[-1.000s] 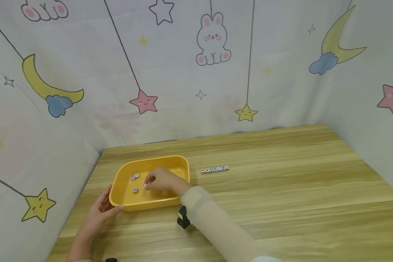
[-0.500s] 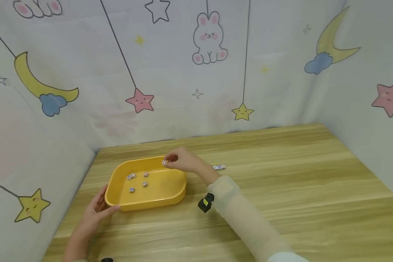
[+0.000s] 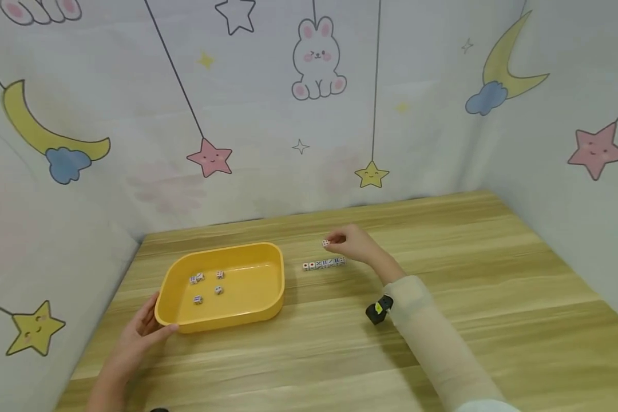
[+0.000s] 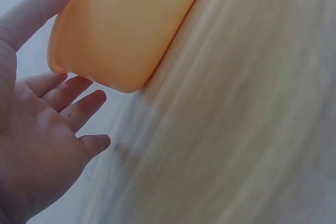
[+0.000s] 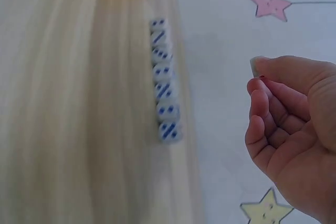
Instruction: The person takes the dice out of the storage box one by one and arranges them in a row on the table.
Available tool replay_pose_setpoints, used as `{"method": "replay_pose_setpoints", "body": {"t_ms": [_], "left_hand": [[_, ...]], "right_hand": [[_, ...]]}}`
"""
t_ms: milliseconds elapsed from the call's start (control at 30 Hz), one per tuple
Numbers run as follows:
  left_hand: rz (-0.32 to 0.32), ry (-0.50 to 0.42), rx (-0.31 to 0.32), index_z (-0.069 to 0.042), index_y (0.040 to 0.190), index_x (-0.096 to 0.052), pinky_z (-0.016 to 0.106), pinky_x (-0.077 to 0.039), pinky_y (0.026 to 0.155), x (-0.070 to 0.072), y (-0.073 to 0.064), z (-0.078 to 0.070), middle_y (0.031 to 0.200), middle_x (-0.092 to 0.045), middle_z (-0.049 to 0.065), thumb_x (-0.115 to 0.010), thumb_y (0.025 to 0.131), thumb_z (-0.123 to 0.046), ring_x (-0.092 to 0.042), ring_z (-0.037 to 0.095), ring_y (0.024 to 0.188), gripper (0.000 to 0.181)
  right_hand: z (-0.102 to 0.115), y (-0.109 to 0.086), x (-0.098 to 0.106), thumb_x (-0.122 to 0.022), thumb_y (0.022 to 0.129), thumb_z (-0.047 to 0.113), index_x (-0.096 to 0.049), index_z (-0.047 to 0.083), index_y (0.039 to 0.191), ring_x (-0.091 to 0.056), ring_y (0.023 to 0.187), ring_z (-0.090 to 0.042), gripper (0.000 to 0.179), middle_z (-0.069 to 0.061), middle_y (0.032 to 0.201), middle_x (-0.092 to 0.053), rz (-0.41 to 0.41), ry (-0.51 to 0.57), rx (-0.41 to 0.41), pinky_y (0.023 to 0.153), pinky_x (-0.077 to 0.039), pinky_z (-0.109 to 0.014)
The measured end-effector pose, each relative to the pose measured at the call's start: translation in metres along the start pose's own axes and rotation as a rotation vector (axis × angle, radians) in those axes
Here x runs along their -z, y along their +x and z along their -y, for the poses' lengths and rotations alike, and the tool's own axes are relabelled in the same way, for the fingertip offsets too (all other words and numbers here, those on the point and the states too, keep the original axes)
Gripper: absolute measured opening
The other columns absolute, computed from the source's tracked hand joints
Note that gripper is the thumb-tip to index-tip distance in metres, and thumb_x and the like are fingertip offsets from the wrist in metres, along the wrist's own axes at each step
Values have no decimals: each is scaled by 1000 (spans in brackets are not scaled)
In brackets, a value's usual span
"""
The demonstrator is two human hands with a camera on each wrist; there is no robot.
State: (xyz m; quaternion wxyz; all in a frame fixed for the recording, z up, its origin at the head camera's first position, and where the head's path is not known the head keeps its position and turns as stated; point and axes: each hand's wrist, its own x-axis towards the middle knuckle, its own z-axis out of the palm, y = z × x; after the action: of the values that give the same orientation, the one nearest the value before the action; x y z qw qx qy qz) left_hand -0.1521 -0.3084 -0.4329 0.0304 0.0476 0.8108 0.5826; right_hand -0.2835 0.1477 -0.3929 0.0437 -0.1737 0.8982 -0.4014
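Note:
My right hand (image 3: 357, 243) pinches a white die (image 3: 325, 243) between thumb and fingertips, raised above the table; in the right wrist view only a sliver shows at the fingertips. Just below and left of that hand, a straight row of dice (image 3: 324, 264) stands on the table, seen with blue pips in the right wrist view. At the near left corner of a yellow plastic tray (image 3: 221, 321), my left hand (image 3: 134, 343) rests with spread, fairly straight fingers, the thumb at the rim. Several loose dice, including one with blue pips (image 3: 198, 299), lie inside the tray's left half.
The wood-grain table (image 3: 309, 366) meets a white cloth backdrop (image 3: 257, 189) printed with stars, moons and a rabbit at the back and sides. A black wrist device (image 3: 379, 309) hangs at the right sleeve, above the table.
From inside the tray, my right hand has lifted a die and carried it right, past the rim to above the row. My left hand stays at the tray corner. The head view has shifted slightly.

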Motion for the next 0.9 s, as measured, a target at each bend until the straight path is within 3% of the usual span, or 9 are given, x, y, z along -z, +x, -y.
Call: {"method": "replay_pose_setpoints", "body": {"t_ms": [467,900], "left_hand": [[4,0,17,-2,154,-5,1,-39,87,2,-1,0,157,-5,28,-62,94,-8,-39,-25,108,84],[-3,15,65,-5,155,-3,0,-38,86,2,-2,-2,159,-4,24,-64,94,-11,-37,-25,107,86]], "right_hand": [[-49,-16,5,-67,89,14,-72,-1,100,-59,81,-16,19,-8,91,-70,-27,-37,-61,71,-50,-28],[-54,-18,2,-72,85,12,-72,-3,96,-57,77,-14,18,-8,86,-69,-18,-22,-85,68,-48,-26]]}}
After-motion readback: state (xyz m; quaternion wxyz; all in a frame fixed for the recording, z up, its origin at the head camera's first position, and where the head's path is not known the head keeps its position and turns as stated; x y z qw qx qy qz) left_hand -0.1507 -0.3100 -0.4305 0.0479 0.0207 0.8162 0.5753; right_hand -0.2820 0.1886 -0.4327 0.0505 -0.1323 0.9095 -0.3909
